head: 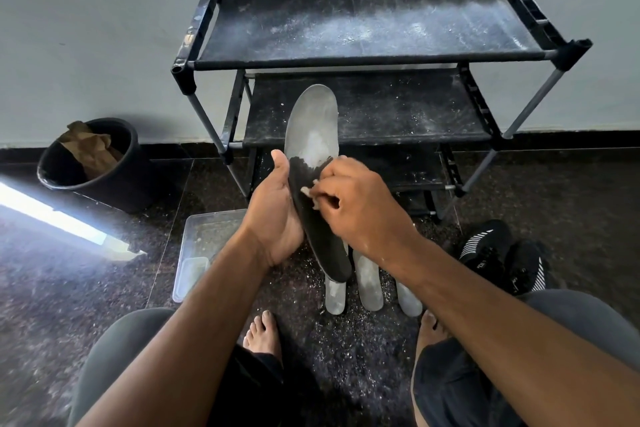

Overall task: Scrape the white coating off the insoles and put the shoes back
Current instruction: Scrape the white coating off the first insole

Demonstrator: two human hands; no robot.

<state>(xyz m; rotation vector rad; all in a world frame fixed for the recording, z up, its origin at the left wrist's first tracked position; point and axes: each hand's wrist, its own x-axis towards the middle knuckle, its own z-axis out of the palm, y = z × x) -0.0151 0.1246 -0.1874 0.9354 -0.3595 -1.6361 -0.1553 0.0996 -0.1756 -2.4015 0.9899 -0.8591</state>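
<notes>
Insole [313, 135] stands raised before you, its near half scraped black, its far half still white. Your left hand [273, 218] cups its edge to steady it; your right hand [353, 204] pinches a small pale scraper [309, 191] against the dark part. Below lie three coated insoles [369, 282] on the floor, shoes [502, 253] at your right, and the dusty rack [363, 55] beyond.
</notes>
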